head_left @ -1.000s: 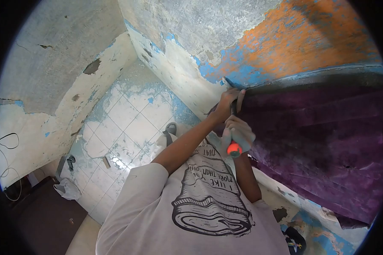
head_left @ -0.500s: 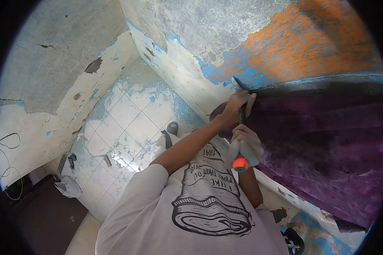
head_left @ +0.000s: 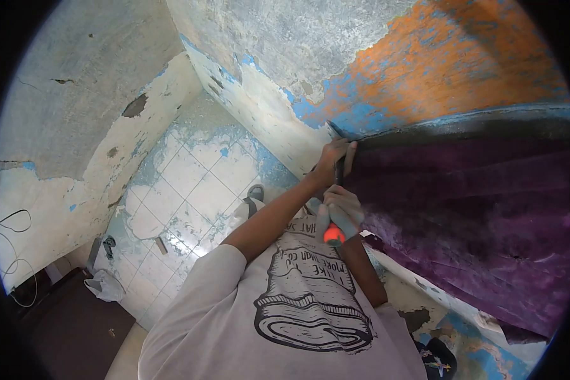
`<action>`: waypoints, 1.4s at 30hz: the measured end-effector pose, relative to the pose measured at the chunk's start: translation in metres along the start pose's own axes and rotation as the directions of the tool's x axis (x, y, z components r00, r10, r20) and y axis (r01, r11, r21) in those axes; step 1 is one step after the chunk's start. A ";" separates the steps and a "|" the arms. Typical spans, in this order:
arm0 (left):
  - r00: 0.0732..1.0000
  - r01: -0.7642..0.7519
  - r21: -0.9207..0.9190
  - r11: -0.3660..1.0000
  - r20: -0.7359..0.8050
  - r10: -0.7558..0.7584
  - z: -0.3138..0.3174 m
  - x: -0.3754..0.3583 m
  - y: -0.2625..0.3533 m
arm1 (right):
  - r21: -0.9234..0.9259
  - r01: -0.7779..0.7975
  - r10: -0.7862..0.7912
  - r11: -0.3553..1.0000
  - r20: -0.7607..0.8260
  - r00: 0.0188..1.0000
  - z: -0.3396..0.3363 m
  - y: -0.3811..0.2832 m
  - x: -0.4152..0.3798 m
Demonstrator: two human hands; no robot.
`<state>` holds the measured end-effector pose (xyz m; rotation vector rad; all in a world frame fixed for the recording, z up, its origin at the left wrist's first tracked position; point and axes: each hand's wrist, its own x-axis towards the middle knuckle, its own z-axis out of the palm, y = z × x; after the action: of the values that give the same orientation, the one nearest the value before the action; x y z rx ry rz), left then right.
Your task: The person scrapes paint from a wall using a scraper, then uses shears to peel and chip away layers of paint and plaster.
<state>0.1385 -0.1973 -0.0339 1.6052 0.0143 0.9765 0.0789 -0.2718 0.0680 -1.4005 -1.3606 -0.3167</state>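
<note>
A long-handled scraper [head_left: 339, 171] is held in both hands at a slant against the wall. Its flat metal blade touches the wall where blue paint meets cream paint. My left hand [head_left: 331, 158] is closed around the dark shaft just below the blade. Lower down, my right hand [head_left: 343, 209] wraps the grip, and the scraper's orange-red end pokes out below it. Both hands look dusty. Above the blade, the wall [head_left: 443, 63] shows orange paint with blue patches and bare grey plaster.
A purple cloth [head_left: 475, 215] covers something along the wall at right. The tiled floor [head_left: 196, 177] is strewn with pale dust and flakes. A plastic bag [head_left: 106, 286], a small block [head_left: 161, 246] and a dark brown surface [head_left: 76, 329] are at lower left. Cables [head_left: 12, 221] hang at far left.
Both hands and the scraper have shifted left and the blade slightly down, along the lower edge of the blue paint. The grip on the tool is the same.
</note>
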 end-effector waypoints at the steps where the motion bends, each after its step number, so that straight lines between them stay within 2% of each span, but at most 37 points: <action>1: 0.999 0.032 0.001 0.999 -0.016 -0.032 0.000 -0.002 -0.002 | -0.015 -0.014 0.015 1.000 0.024 1.000 0.001 -0.001 0.001; 3: 0.997 0.064 0.001 0.998 -0.033 -0.064 0.002 -0.002 0.005 | -0.032 -0.028 0.030 0.999 0.050 0.998 -0.003 -0.009 0.006; 5: 1.000 0.010 -0.027 1.000 0.004 -0.010 0.001 0.015 0.029 | 0.033 -0.006 0.005 0.999 0.043 0.999 -0.013 -0.021 0.014; 7: 1.000 -0.002 0.010 1.000 -0.014 0.002 0.007 0.009 0.018 | 0.028 -0.046 0.047 0.999 -0.014 0.999 -0.011 -0.026 0.014; 9: 0.999 -0.025 0.045 0.999 -0.034 0.027 0.009 -0.002 -0.004 | -0.101 -0.048 0.036 0.994 -0.111 0.993 -0.006 -0.009 0.011; 10: 0.997 0.074 0.053 0.996 -0.010 -0.073 0.005 -0.014 -0.023 | -0.095 -0.139 0.133 0.986 -0.070 0.989 -0.004 0.003 0.001; 11: 0.985 0.172 0.064 0.983 0.014 -0.173 0.002 -0.022 -0.036 | -0.095 -0.135 0.128 0.986 -0.071 0.989 -0.002 0.007 -0.006; 13: 0.986 0.161 0.070 0.985 0.022 -0.162 -0.004 -0.014 -0.026 | -0.070 -0.165 0.169 0.984 0.043 0.985 0.000 0.009 -0.005; 17: 0.999 0.019 0.018 1.000 0.044 -0.020 -0.003 0.009 0.020 | -0.019 -0.051 0.052 0.999 0.074 0.996 -0.013 -0.025 0.005; 19: 0.998 -0.031 -0.013 0.999 0.056 0.032 0.001 0.009 0.019 | -0.027 -0.080 0.081 0.996 0.026 0.996 -0.010 -0.027 0.003; 21: 0.997 -0.076 -0.057 0.995 0.021 0.077 -0.004 0.009 0.015 | -0.056 0.053 -0.047 0.997 0.111 0.993 0.001 -0.020 -0.002; 24: 0.999 -0.022 -0.045 0.999 0.029 0.024 -0.006 0.011 0.026 | -0.036 0.016 -0.014 0.999 0.042 0.999 -0.001 -0.023 0.002; 25: 0.999 -0.030 -0.049 0.998 0.026 0.031 -0.003 0.014 0.031 | -0.041 0.023 -0.021 0.999 0.044 0.999 -0.005 -0.028 0.007; 27: 0.995 -0.059 -0.041 0.997 0.074 0.062 0.004 0.018 0.038 | -0.025 -0.063 0.062 0.998 -0.037 0.997 -0.016 -0.040 0.019; 31: 0.998 -0.057 -0.008 0.998 0.034 0.057 0.006 -0.001 0.003 | -0.046 -0.042 0.042 0.998 -0.005 0.999 -0.013 -0.011 -0.002; 32: 0.998 -0.003 0.028 1.000 0.057 0.002 0.001 -0.009 -0.009 | -0.045 -0.041 0.040 0.998 -0.005 0.999 -0.010 -0.008 -0.008; 34: 0.996 0.049 0.074 0.996 0.073 -0.054 -0.006 -0.005 -0.004 | -0.070 -0.140 0.141 0.988 0.008 0.990 -0.002 -0.004 -0.010; 35: 0.996 0.036 0.026 0.999 0.078 -0.038 -0.005 -0.005 0.000 | -0.064 -0.141 0.142 0.988 0.010 0.990 -0.002 -0.006 -0.011; 37: 0.996 0.030 -0.022 0.999 0.082 -0.029 0.000 -0.004 0.008 | -0.038 -0.035 0.035 0.999 0.002 0.999 -0.005 -0.020 -0.001; 40: 0.995 -0.016 -0.045 0.999 0.095 0.020 0.004 -0.001 0.005 | -0.003 -0.039 0.038 0.999 -0.029 0.999 -0.003 -0.016 0.001; 42: 0.997 0.025 0.026 0.999 0.079 -0.027 -0.004 -0.008 -0.009 | -0.021 -0.066 0.066 0.998 -0.018 0.998 0.001 -0.004 -0.003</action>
<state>0.1351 -0.1957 -0.0459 1.6619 -0.0072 0.8956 0.0743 -0.2735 0.0667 -1.4538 -1.2975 -0.2999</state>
